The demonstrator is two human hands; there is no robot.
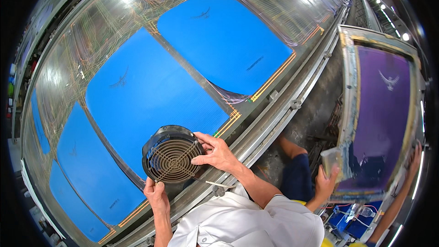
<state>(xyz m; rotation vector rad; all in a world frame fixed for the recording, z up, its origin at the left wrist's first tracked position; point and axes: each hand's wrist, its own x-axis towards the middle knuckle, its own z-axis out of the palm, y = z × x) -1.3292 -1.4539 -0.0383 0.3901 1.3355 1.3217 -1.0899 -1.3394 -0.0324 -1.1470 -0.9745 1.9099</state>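
Observation:
A round black fan (171, 159) with a wire guard of concentric rings is between my two hands, just above the table's near edge. My left hand (157, 195) pinches its lower left rim between thumb and fingers. At its right side, my right hand (215, 152) grips the rim with the thumb over the guard and the fingers behind. A thin light cord (218, 184) shows to the right of the fan. Beneath and beyond it lies a large blue panel (151, 91) with a small dark bird-like print, flat on the long printing table (103, 27).
More blue panels (224, 36) lie along the table. A metal rail (279, 123) runs along its near side. At right, another person's hands (325, 183) hold a purple printing screen (382, 110) upright in a worn frame, with a pale scraper-like tool beside it.

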